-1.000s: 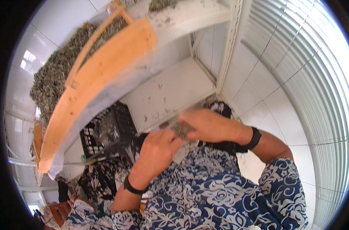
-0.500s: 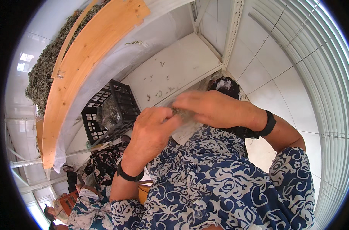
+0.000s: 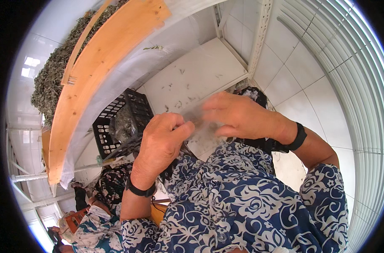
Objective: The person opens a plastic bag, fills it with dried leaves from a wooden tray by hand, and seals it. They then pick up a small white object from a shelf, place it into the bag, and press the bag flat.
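Black crate (image 3: 142, 105) at left; white shelf (image 3: 204, 63) beyond, front edge near. Left grip (image 3: 161, 135) curled, right grip (image 3: 246, 116) parted; holds unclear.

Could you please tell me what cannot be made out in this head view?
All in the head view:
Left hand: its own curled fingers hide whatever it may grip.
Right hand: motion blur obscures its fingertips.
See-through thing between them: too blurred to tell its kind or contents.
Black crate: the bag inside hides part of its bottom.
Dried plant heap: partly hidden by the wooden board.
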Demonstrator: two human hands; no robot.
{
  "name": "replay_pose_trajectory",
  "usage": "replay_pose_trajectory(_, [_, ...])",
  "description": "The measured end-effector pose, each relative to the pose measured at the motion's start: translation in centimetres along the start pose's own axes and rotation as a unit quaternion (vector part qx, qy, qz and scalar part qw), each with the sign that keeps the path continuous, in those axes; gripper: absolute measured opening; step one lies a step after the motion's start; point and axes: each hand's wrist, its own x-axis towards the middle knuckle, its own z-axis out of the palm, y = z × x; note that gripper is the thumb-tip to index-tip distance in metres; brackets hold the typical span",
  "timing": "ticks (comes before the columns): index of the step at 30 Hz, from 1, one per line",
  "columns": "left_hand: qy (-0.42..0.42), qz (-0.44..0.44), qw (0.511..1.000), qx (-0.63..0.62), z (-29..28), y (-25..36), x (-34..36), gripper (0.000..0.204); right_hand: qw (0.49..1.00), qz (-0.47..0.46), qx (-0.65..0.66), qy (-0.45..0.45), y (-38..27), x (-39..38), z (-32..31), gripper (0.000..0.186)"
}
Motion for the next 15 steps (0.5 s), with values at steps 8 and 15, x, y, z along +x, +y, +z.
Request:
replay_pose_trajectory(8, [-0.056, 0.019, 0.998, 0.027, -1.8, -0.6, 0.0, 0.024, 0.988, -0.012, -0.148, -0.047, -0.8, 0.9, 1.1, 0.018])
replay_pose_trajectory(15, [-0.032, 0.035, 0.999, 0.023, -2.9, 0.3, 0.5, 0.025, 0.999, -0.002, 0.023, 0.045, -2.8, 2.4, 1.5, 0.014])
